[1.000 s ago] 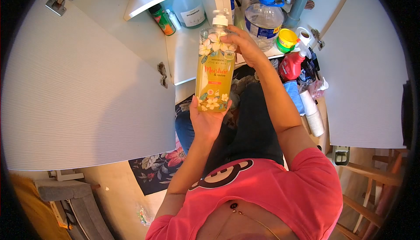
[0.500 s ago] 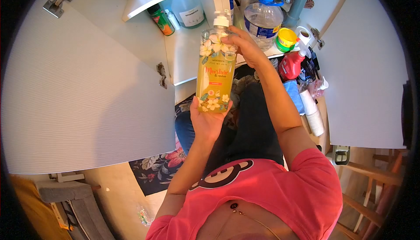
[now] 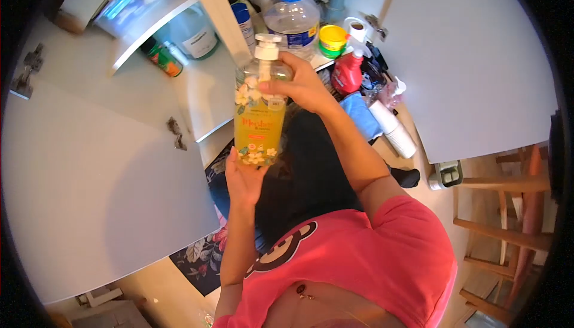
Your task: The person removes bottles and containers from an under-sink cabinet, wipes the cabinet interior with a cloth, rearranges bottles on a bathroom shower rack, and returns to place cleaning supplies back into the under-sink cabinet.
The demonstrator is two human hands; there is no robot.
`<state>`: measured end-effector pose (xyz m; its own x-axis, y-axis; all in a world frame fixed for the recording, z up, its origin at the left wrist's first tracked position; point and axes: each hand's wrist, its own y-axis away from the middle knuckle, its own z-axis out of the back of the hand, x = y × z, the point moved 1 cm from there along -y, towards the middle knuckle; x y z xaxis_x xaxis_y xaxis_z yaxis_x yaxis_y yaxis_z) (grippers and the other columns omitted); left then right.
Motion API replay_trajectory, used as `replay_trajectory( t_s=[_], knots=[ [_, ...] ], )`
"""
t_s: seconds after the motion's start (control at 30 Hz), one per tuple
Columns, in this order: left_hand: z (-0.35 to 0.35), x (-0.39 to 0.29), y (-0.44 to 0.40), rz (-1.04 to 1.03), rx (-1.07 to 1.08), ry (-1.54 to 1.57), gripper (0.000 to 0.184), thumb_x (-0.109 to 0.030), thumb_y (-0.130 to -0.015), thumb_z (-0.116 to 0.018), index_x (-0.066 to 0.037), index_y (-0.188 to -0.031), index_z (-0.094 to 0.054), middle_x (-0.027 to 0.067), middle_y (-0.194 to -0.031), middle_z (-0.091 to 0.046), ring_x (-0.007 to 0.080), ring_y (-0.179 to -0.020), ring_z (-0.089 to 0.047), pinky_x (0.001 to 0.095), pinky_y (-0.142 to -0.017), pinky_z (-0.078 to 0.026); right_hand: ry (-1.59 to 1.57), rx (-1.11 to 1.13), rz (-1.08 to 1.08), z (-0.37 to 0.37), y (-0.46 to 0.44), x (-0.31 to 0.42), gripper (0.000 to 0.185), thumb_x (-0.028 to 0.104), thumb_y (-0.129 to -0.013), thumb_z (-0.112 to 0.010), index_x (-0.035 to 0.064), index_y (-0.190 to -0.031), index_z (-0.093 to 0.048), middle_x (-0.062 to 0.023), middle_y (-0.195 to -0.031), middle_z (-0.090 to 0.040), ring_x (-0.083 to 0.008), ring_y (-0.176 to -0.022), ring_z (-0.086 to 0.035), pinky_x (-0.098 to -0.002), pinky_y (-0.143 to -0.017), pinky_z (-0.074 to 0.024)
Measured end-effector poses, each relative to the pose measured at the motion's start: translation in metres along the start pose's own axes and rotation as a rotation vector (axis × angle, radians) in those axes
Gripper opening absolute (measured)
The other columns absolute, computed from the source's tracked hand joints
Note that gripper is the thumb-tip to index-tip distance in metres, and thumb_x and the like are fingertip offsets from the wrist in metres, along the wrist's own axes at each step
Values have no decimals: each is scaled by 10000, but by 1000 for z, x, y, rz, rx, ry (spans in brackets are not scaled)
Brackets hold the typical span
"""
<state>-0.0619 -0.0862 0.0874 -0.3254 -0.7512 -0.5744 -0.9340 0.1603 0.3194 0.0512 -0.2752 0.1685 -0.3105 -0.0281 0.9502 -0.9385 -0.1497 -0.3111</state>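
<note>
Upright between my hands is a clear pump bottle (image 3: pixel 260 126) of yellow-green liquid, with white flowers on its label and a white pump on top. My left hand (image 3: pixel 244 179) cups its base from below, fingers around the bottom edge. Near the bottle's shoulder, my right hand (image 3: pixel 302 86) grips the upper right side, thumb across the front. The bottle is held in front of an open cabinet, over my lap.
Cabinet doors stand open at left (image 3: pixel 89 166) and right (image 3: pixel 472 71). Inside are a large blue-capped jug (image 3: pixel 293 20), a yellow-green tub (image 3: pixel 332 41), a shampoo jug (image 3: pixel 197 38) and a green bottle (image 3: pixel 161 58). A red spray bottle (image 3: pixel 347 74) and stacked cups (image 3: pixel 394 130) lie to the right.
The view has turned right, so the cabinet and its contents appear shifted left. Both hands keep their hold on the pump bottle, which sits slightly lower and further left in view.
</note>
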Motion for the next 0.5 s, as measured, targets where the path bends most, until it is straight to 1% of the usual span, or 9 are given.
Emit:
replay_trajectory(
  t_s=[0.07, 0.1, 0.13, 0.2, 0.27, 0.3, 0.33, 0.4, 0.5],
  knots=[
    [16, -1, -6, -58, -101, -126, 432, -327, -912, -436, -78, -1264, -400, 125, -1252, -472, 271, -1164, -445, 455, -979, -352, 121, -102, 47, 20, 18, 10, 643, 267, -619, -793, -34, -1128, -539, -136, -1087, -593, -204, -1006, -553, -314, -895, -413],
    [22, -4, -7, -87, -156, -188, 417, -320, -915, -449, -67, -1243, -407, 127, -1220, -492, 268, -1138, -466, 428, -963, -375, 196, -145, 108, 32, 22, 17, 650, 254, -603, -805, -30, -1124, -539, -132, -1075, -596, -197, -998, -553, -316, -893, -418],
    [25, -10, -7, -99, -139, -217, 408, -309, -917, -450, -60, -1236, -405, 126, -1204, -499, 265, -1124, -474, 415, -951, -384, 194, -216, 153, 43, 25, 16, 650, 251, -597, -808, -16, -1130, -547, -128, -1056, -604, -198, -977, -562, -322, -871, -434],
    [30, -23, -7, -132, -112, -271, 388, -288, -921, -452, -46, -1221, -403, 124, -1173, -512, 258, -1095, -491, 389, -927, -401, 349, -367, 72, 73, 27, 12, 649, 242, -582, -815, -7, -1124, -558, -126, -1036, -612, -199, -941, -583, -321, -833, -457],
    [41, -28, -13, -128, -160, -283, 359, -270, -920, -461, -55, -1205, -417, 122, -1153, -523, 238, -1060, -512, 365, -892, -418, 549, -522, 77, 98, 22, 4, 664, 251, -566, -821, -11, -1119, -563, -139, -1044, -613, -210, -914, -603, -321, -811, -470],
    [47, -29, -16, -136, -189, -294, 354, -265, -918, -466, -56, -1200, -423, 120, -1142, -530, 232, -1047, -519, 361, -883, -422, 689, -579, 126, 106, 20, 2, 658, 262, -558, -823, -23, -1094, -569, -153, -1035, -611, -245, -901, -612, -329, -799, -476],
    [52, -29, -20, -145, -215, -307, 348, -260, -916, -472, -56, -1194, -428, 117, -1131, -537, 226, -1033, -526, 356, -874, -426, 802, -612, 132, 112, 16, -5, 631, 268, -567, -817, -16, -1076, -576, -163, -1006, -608, -287, -888, -610, -353, -790, -480],
    [66, -23, -32, -129, -209, -293, 322, -251, -916, -480, -60, -1173, -446, 114, -1094, -554, 222, -1009, -538, 352, -863, -439, 900, -612, 130, 120, 11, -23, 628, 268, -572, -814, -13, -1077, -568, -167, -1004, -593, -311, -903, -596, -369, -797, -473],
    [70, -17, -39, -86, -194, -294, 297, -247, -912, -493, -63, -1145, -470, 106, -1061, -570, 212, -980, -552, 344, -850, -451, 903, -599, 161, 133, 5, -81, 640, 275, -594, -798, -15, -1102, -538, -180, -1017, -571, -322, -931, -572, -386, -807, -461]
  ],
)
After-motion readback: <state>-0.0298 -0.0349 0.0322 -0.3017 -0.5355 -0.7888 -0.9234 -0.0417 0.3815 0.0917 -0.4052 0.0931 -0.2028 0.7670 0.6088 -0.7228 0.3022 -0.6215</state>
